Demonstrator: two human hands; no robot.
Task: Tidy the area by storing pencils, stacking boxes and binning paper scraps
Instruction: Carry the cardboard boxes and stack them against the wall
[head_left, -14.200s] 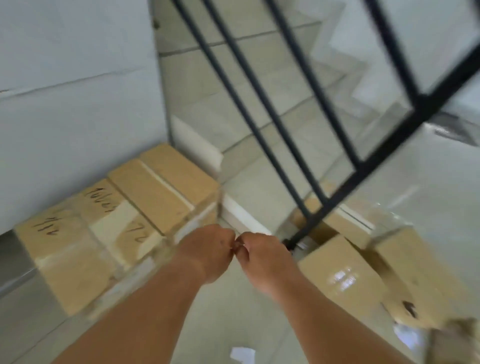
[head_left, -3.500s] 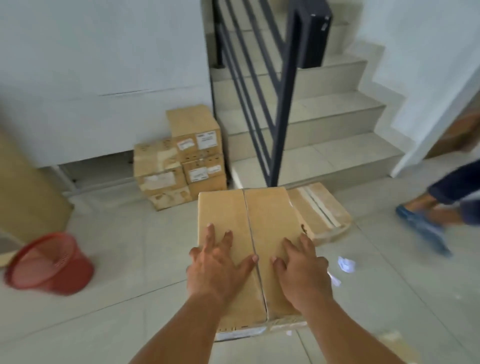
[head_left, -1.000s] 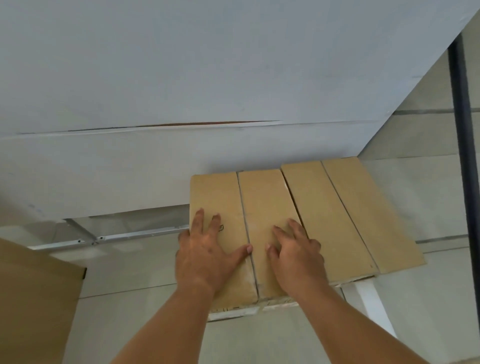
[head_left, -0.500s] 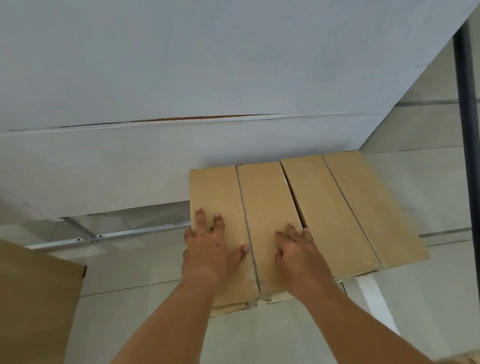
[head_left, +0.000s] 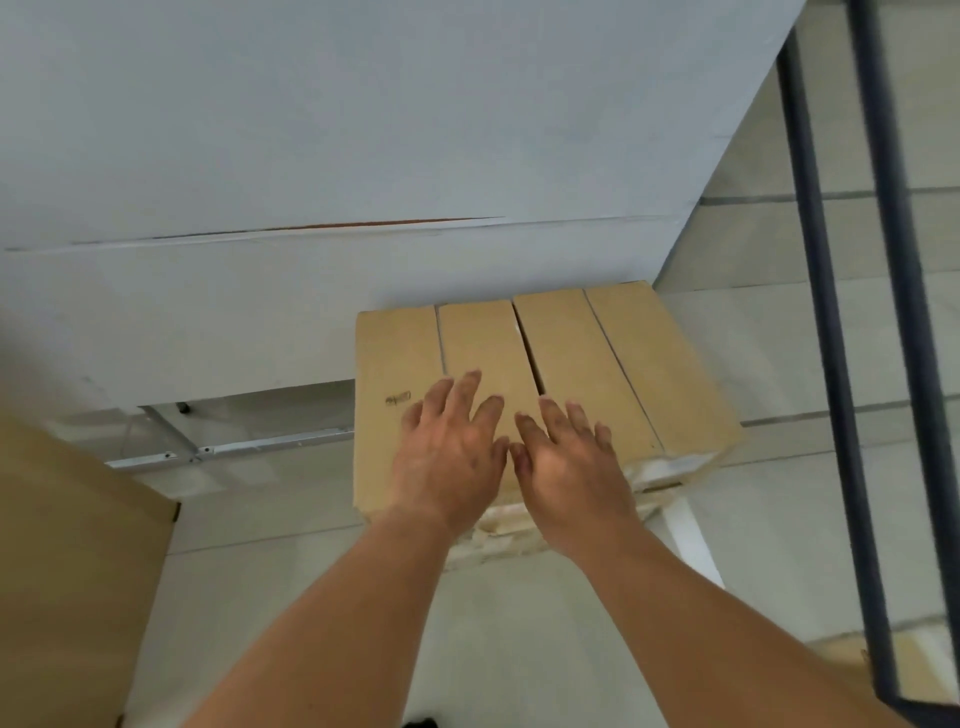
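pale wall (head_left: 363, 130) behind cardboard boxes (head_left: 613, 353), left hand (head_left: 452, 457) and right hand (head_left: 566, 467) over them, fingers (head_left: 470, 395) straight, empty

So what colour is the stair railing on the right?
The stair railing is black, clearest in the head view.

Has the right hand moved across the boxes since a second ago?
Yes. The right hand has moved rightward: it was on the left box, and its fingers now lie past the gap, over the right box.
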